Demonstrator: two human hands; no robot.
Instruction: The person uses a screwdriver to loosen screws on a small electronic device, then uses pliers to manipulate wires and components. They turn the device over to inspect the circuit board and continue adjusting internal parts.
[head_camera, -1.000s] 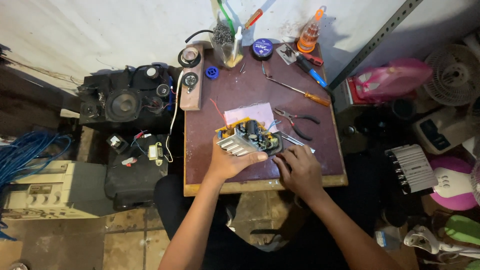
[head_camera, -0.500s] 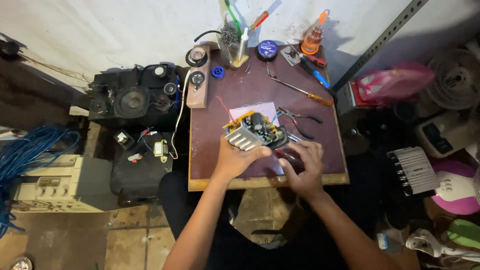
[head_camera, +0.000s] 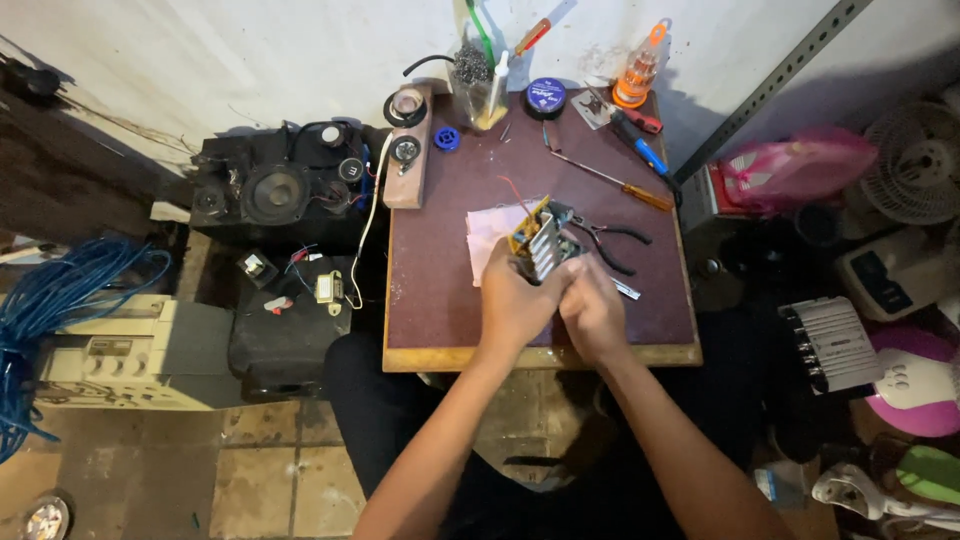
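A: Centre of the frame, on the maroon table (head_camera: 440, 290): both hands are on one circuit board (head_camera: 541, 245). Left hand (head_camera: 515, 300) is closed around its near-left side, and the board looks lifted and tilted off the tabletop.

B: Right hand?

A: Right hand (head_camera: 592, 312) is curled shut against the board's lower right edge, pressed up next to the left. Can't tell exactly which part its fingertips pinch, they're hidden.

B: What's on the board?

A: A ribbed metal heat sink, some yellow parts, a thin red wire (head_camera: 512, 192) arcing off its top. Too small for more.

B: Around it?

A: A pale sheet of paper (head_camera: 487, 232) just left of and under it. Black-handled pliers (head_camera: 612, 243) just to the right, touching or nearly. An orange-handled screwdriver (head_camera: 625, 187) further up and right. A blue tin (head_camera: 546, 97) and an orange bottle (head_camera: 637, 75) along the top edge by the wall. A black speaker box (head_camera: 275, 195) off the table, left of centre. Blue cable (head_camera: 60, 300) coiled at far left.

B: How far along?

A: My read: mid-handling. No tool in either hand; pliers and screwdriver lie untouched. Nothing visibly removed from the board, so any real work on it seems still ahead.
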